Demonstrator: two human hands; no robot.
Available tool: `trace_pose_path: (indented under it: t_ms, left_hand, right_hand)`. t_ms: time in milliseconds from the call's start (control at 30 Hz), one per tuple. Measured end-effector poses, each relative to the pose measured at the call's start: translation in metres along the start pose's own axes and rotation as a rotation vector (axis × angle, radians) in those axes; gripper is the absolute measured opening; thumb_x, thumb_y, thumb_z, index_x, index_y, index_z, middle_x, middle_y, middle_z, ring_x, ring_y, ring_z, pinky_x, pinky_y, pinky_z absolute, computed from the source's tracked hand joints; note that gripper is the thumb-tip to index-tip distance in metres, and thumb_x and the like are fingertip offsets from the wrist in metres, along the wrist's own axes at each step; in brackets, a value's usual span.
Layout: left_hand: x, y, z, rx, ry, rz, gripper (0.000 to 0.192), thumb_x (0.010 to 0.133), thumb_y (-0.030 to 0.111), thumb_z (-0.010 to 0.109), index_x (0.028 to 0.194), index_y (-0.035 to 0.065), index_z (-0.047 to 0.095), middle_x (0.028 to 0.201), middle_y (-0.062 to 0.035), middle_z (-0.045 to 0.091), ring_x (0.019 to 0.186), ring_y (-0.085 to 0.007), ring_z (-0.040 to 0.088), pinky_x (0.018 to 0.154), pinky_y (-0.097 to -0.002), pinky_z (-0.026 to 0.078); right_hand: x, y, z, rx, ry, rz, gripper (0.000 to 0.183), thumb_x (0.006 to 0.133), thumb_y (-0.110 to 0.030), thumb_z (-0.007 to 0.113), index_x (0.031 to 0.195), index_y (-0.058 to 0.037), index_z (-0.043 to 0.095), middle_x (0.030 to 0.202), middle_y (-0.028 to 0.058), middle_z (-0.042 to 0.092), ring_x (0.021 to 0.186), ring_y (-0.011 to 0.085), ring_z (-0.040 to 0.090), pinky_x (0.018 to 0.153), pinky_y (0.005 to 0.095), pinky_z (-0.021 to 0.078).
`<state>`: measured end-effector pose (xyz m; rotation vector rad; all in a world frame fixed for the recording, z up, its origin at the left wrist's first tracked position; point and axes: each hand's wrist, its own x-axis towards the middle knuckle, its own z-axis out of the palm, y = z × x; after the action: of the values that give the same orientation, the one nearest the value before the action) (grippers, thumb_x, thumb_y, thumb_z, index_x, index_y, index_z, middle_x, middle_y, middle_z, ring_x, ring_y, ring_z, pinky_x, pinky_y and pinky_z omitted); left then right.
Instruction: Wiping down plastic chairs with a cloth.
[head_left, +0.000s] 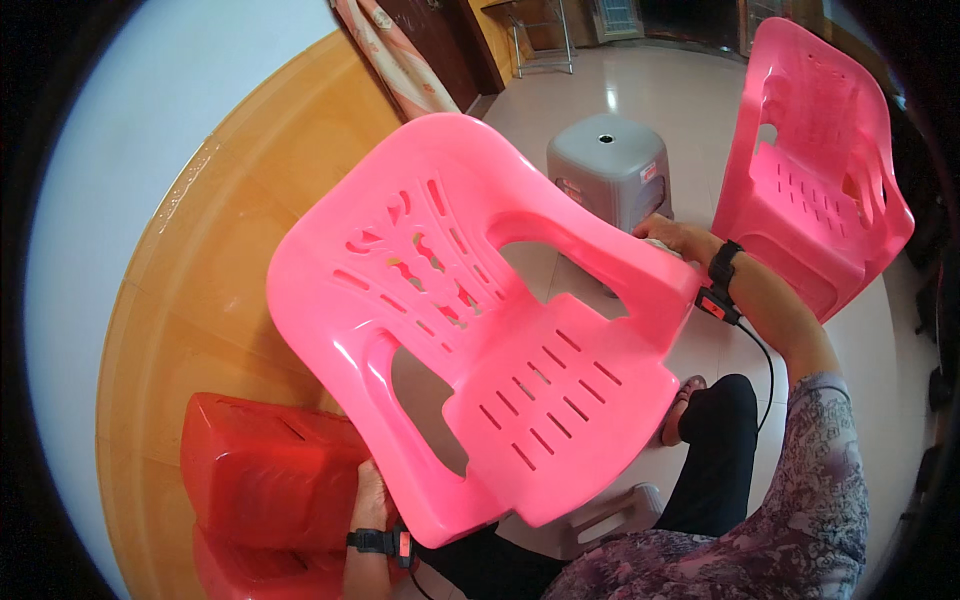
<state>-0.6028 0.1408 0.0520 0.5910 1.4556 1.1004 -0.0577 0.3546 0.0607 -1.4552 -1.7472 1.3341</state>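
A bright pink plastic armchair (562, 382) fills the middle of the view, its slotted seat and cut-out backrest turned towards me. At its lower left, my left hand (373, 491) grips the outer side of one armrest; its fingers are mostly hidden behind the plastic. On the opposite side, my right hand (670, 234) holds a pale cloth (664, 246) against the outside of the other armrest. Most of that cloth is out of sight behind the arm. The chair's legs are hidden beneath the seat.
A grey plastic stool (607, 161) stands behind the chair. Another pink chair (806, 202) is at the right. Red plastic chairs (270, 465) sit at the lower left, by the orange tiled wall (202, 300). Black cables hang from both wrist straps.
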Motion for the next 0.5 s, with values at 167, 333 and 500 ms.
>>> trace_pose_path:
  t_ms: [167, 333, 500]
  left_hand:
    - [0.033, -0.010, -0.039, -0.029, 0.056, -0.063, 0.018, 0.085, 0.015, 0.051, 0.090, 0.0000, 0.059, 0.081, -0.0087, 0.062, 0.069, -0.0180, 0.061, 0.062, -0.0319, 0.052]
    - [0.041, 0.004, -0.024, 0.058, 0.012, -0.136, 0.020, 0.082, 0.014, 0.057, 0.095, -0.0002, 0.059, 0.086, -0.0084, 0.063, 0.076, -0.0179, 0.061, 0.067, -0.0323, 0.053]
    - [0.063, -0.005, -0.038, 0.037, -0.044, -0.201, 0.022, 0.081, 0.015, 0.058, 0.098, 0.0004, 0.058, 0.087, -0.0085, 0.063, 0.077, -0.0181, 0.061, 0.067, -0.0325, 0.052]
  right_hand:
    - [0.007, -0.022, 0.012, -0.149, 0.108, 0.136, 0.029, 0.072, -0.019, 0.064, 0.094, -0.0006, 0.063, 0.079, 0.0026, 0.064, 0.063, 0.0089, 0.057, 0.054, 0.0264, 0.0457]
    - [0.012, -0.003, 0.003, 0.126, -0.024, 0.230, 0.022, 0.077, -0.019, 0.058, 0.091, -0.0031, 0.063, 0.076, 0.0018, 0.063, 0.063, 0.0102, 0.058, 0.055, 0.0275, 0.0467]
    - [-0.022, -0.021, 0.007, 0.299, -0.125, 0.033, 0.026, 0.079, -0.026, 0.057, 0.093, -0.0043, 0.059, 0.085, 0.0006, 0.062, 0.073, 0.0112, 0.060, 0.064, 0.0238, 0.0474]
